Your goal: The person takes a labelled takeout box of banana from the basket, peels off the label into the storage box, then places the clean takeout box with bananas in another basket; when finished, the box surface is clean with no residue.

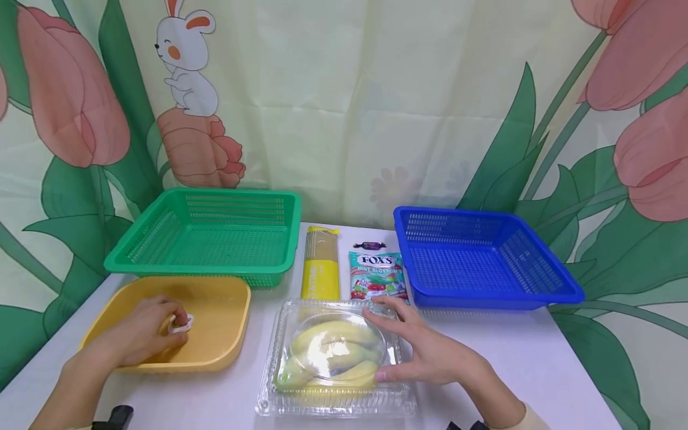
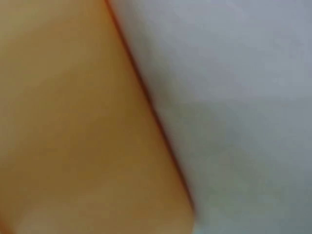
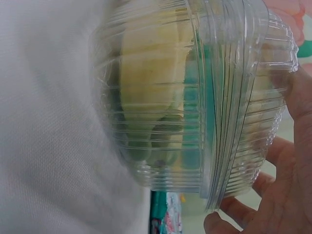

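My left hand (image 1: 145,328) reaches into the yellow basin (image 1: 223,316) and pinches a small white object (image 1: 181,323), partly hidden by the fingers. The left wrist view shows only the basin's blurred side and white cloth. A clear plastic clamshell box (image 1: 269,364) with bananas (image 1: 333,352) inside sits at the front middle, its lid down. Over the box's right side, my right hand (image 1: 414,346) spreads its fingers, with the thumb near the front and the fingertips on the lid. In the right wrist view, the fingers lie along the lid's outer side (image 3: 258,161).
A green basket (image 1: 279,257) stands behind the yellow basin, and a blue basket (image 1: 494,295) at the back right. Between them lie a yellow noodle-like packet (image 1: 321,269), a Fox's candy bag (image 1: 378,275) and a dark wrapped candy (image 1: 369,245). A printed curtain (image 1: 355,119) hangs behind.
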`<act>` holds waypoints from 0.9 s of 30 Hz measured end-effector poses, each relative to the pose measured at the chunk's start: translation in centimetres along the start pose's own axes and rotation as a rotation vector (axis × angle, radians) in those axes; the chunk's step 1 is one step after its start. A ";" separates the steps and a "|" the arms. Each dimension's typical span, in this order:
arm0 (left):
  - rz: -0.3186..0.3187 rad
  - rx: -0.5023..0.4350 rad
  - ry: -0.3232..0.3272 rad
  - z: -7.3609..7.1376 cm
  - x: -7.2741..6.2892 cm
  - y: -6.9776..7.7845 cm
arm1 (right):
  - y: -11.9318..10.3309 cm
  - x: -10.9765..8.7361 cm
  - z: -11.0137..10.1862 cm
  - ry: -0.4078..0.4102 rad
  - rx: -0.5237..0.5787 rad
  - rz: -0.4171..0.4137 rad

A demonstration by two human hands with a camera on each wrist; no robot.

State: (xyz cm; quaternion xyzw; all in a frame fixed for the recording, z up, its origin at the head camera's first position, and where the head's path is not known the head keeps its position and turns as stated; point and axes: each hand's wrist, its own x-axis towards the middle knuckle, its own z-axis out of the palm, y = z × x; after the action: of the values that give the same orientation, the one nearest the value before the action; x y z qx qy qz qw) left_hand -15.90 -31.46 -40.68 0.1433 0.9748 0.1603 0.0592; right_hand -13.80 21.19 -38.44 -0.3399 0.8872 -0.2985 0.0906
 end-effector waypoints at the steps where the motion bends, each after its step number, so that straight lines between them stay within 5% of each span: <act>1: 0.005 -0.001 0.009 0.0 0.0 0.2 | 0.0 0.0 -0.1 -0.003 -0.003 0.001; 11: 0.034 -0.038 0.040 -1.3 0.2 3.8 | -0.3 0.0 -0.2 -0.012 0.015 0.031; 22: 0.181 -0.062 0.139 -2.0 0.3 7.4 | -0.3 0.2 -0.4 -0.014 0.027 0.021; 27: 0.196 -0.111 0.138 -1.6 0.5 8.6 | -0.3 0.0 -0.2 -0.007 0.015 0.031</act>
State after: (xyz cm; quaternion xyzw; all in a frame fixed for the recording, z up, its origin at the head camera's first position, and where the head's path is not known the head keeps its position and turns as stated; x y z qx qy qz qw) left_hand -14.41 -24.01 -36.35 0.2232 0.9475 0.2283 -0.0160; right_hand -13.76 21.10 -38.07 -0.3266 0.8897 -0.3026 0.1008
